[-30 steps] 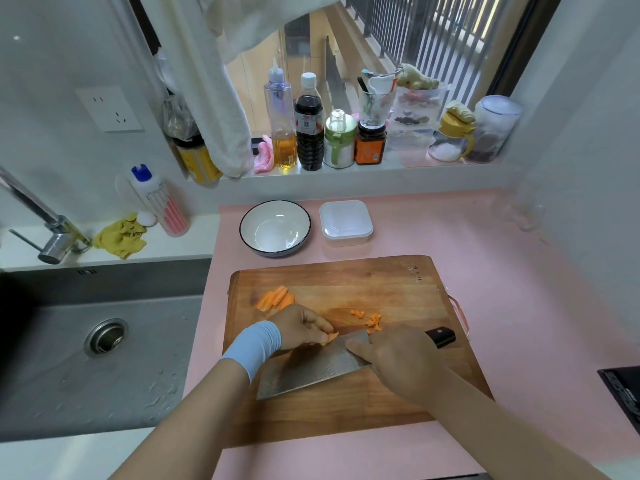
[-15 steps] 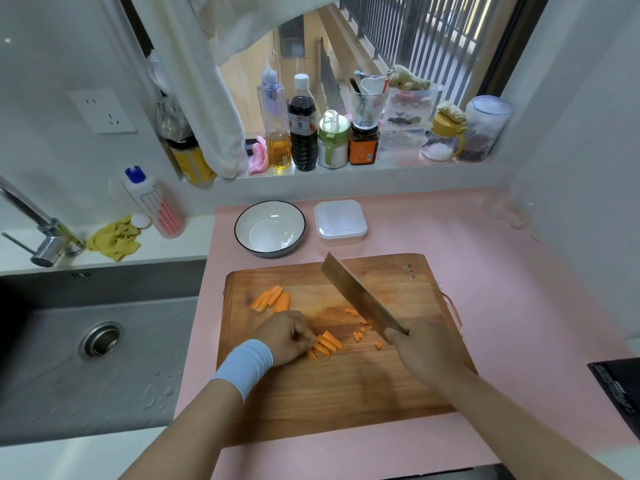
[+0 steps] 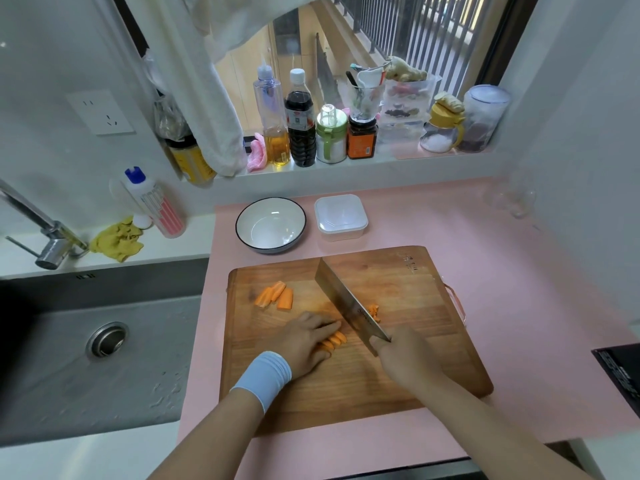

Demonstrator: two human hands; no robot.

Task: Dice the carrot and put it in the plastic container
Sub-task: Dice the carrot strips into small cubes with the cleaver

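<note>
Half a second on, the cleaver (image 3: pixel 349 306) has dropped from its raised tilt to the carrot sticks (image 3: pixel 333 340), its edge now down beside the left fingertips, and the small diced bits (image 3: pixel 373 311) lie on its far side rather than scattered in the open.

Across the frame, a steel sink (image 3: pixel 86 358) fills the left, with a tap (image 3: pixel 45 237) and a yellow cloth (image 3: pixel 117 237) on its back ledge. To its right a pink counter (image 3: pixel 502 289) carries a wooden cutting board (image 3: pixel 398 368), which lies square to the person. On the sill behind stand bottles and jars (image 3: pixel 301 123) in a row.

Behind the board, a white bowl with a dark rim (image 3: pixel 270 225) sits just beside the plastic container (image 3: pixel 340 216); the container looks closed by a lid and holds no carrot that can be seen.

On the board, the left hand (image 3: pixel 304 342), a pale blue wristband (image 3: pixel 263 375) on the wrist, lies palm down with fingers curled over the sticks, pinning them in place. The right hand (image 3: pixel 405 355) is closed around the cleaver's handle, which the fist hides, with the blade running away from it toward the back of the board.

Near the board's back left corner, well apart from both hands, lie several uncut carrot pieces (image 3: pixel 275 294), touching one another.
</note>
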